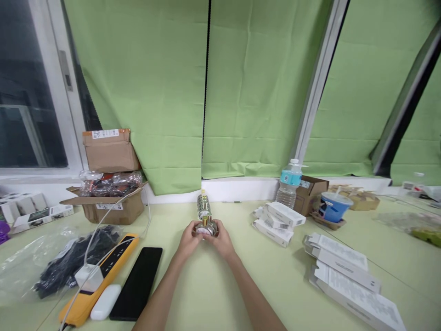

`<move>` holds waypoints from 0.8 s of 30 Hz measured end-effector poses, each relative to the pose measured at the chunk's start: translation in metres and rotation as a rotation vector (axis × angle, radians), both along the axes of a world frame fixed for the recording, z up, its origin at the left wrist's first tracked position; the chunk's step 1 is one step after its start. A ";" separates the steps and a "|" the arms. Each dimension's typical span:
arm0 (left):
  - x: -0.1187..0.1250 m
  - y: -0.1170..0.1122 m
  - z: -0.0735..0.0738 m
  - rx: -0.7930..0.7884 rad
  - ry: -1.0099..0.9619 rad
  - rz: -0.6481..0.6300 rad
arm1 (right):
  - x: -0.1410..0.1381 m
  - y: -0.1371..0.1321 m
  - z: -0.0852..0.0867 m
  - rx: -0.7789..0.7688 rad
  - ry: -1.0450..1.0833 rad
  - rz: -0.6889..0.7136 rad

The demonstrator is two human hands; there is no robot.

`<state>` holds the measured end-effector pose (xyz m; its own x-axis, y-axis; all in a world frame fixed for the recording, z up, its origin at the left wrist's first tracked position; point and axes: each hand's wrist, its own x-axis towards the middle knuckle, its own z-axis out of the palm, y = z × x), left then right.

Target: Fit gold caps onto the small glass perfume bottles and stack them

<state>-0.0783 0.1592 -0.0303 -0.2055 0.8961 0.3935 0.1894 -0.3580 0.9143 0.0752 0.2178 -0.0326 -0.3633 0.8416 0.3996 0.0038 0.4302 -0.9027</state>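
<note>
My left hand [189,239] and my right hand [222,241] meet at the middle of the table. Between them they grip a round silver metal piece with a gold-coloured top [205,225], whose exact kind is too small to make out. Fingers wrap its two sides, and the thumbs come near each other at its front. Directly behind it, a row of similar shiny round pieces [204,204] runs back toward the wall. The held piece partly covers the front of that row.
Left are a black phone [138,282], a white case [106,301], an orange power strip [117,259] and an opened carton [115,211]. Right are white boxes [279,220], a water bottle [288,186], a blue cup [334,207] and flat white cartons [351,276]. A pen [231,202] lies near the wall.
</note>
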 end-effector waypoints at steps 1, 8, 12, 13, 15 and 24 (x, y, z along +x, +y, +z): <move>0.000 -0.001 -0.001 -0.001 0.002 -0.004 | 0.001 -0.002 0.000 0.004 -0.004 -0.010; -0.004 0.003 -0.014 0.009 -0.076 -0.028 | 0.002 -0.003 -0.004 0.010 -0.080 -0.033; -0.005 0.002 -0.013 0.030 -0.090 -0.017 | 0.003 -0.004 0.002 0.017 -0.057 0.008; -0.006 0.000 -0.012 0.024 -0.098 -0.008 | 0.004 -0.004 0.004 0.006 -0.047 0.035; -0.009 -0.003 -0.009 0.017 -0.113 -0.015 | 0.008 -0.004 0.008 -0.026 -0.034 0.097; -0.024 -0.013 0.001 -0.015 -0.177 -0.005 | 0.022 0.005 0.007 -0.124 -0.095 0.130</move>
<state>-0.1019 0.1462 -0.0293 -0.2655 0.9029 0.3381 0.0230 -0.3447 0.9384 0.0970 0.2227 -0.0256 -0.5030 0.8259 0.2547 0.0432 0.3183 -0.9470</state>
